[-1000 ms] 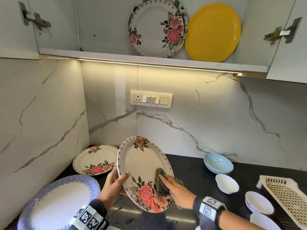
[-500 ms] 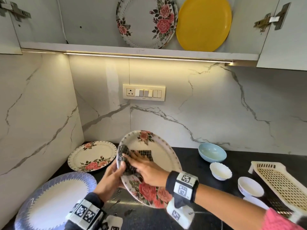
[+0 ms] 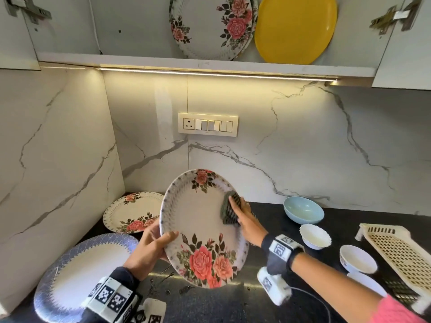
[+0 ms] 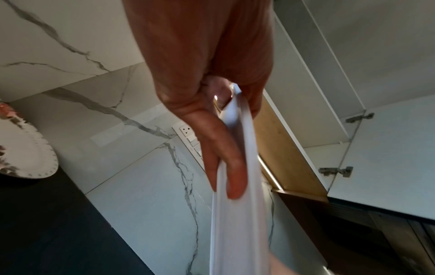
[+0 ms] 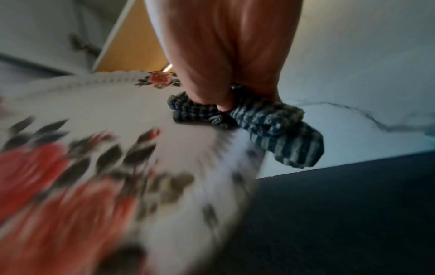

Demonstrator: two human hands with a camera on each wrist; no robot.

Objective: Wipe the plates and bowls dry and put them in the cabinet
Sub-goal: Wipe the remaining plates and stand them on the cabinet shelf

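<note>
Left hand (image 3: 149, 249) grips the rose-pattern plate (image 3: 200, 220) at its left rim, thumb on the face, fingers curled behind; the left wrist view shows the rim pinched between thumb and fingers. Plate is held tilted, face toward the person, above the black countertop (image 3: 275, 220). Right hand (image 3: 247, 220) presses a dark checked cloth (image 3: 229, 209) against the plate's upper right face, fingers wrapped around the cloth; part of the cloth hangs past the rim in the right wrist view. On the counter: a second rose plate (image 3: 130, 213) lies flat near the corner, a blue-rimmed plate (image 3: 77, 273) at front left, a light blue bowl (image 3: 303, 209) and three white bowls (image 3: 314, 236) to the right, beside a cream perforated tray (image 3: 401, 255). In the open cabinet (image 3: 205, 65) above, a rose plate (image 3: 210, 26) and a yellow plate (image 3: 295, 29) stand on edge, leaning against the back, the two overlapping.
</note>
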